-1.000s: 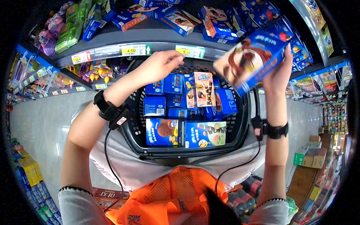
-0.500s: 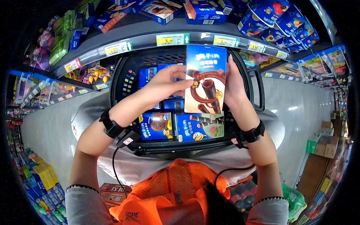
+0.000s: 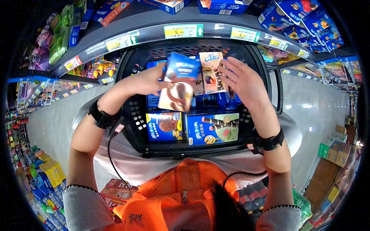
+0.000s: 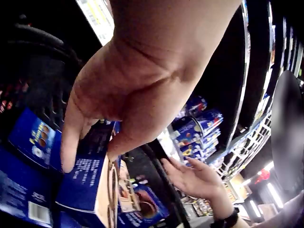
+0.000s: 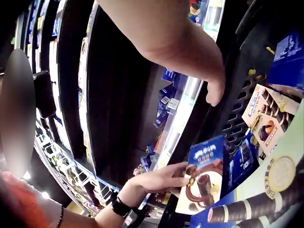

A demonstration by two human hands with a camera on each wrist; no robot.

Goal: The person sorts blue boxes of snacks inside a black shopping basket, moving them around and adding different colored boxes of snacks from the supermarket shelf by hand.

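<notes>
My left hand (image 3: 148, 81) pinches a blue box with a chocolate-ring picture (image 3: 180, 86) by its left side, tilted above the left part of a black basket (image 3: 131, 138). In the left wrist view the fingers and thumb of the left hand (image 4: 118, 99) grip the box's two sides (image 4: 84, 180). My right hand (image 3: 246, 82), fingers spread, holds nothing above the basket's right part, beside a peach-coloured box (image 3: 214, 73). Two boxes lie face up at the near side: a blue one (image 3: 165, 127) and a green-and-blue one (image 3: 213, 129). Other blue boxes are partly hidden beneath.
Beyond the basket runs a shelf edge with price tags (image 3: 183, 31), with blue boxes (image 3: 223, 7) and blue packs (image 3: 300, 21) on it. Toy packs stand at the left. A carton (image 3: 335, 146) is on the floor at the right, and bottles (image 3: 252, 198) stand near the body.
The chocolate-ring box came down from the upper right, was held between both hands, and is now farther left in my left hand. My right hand has let go of it.
</notes>
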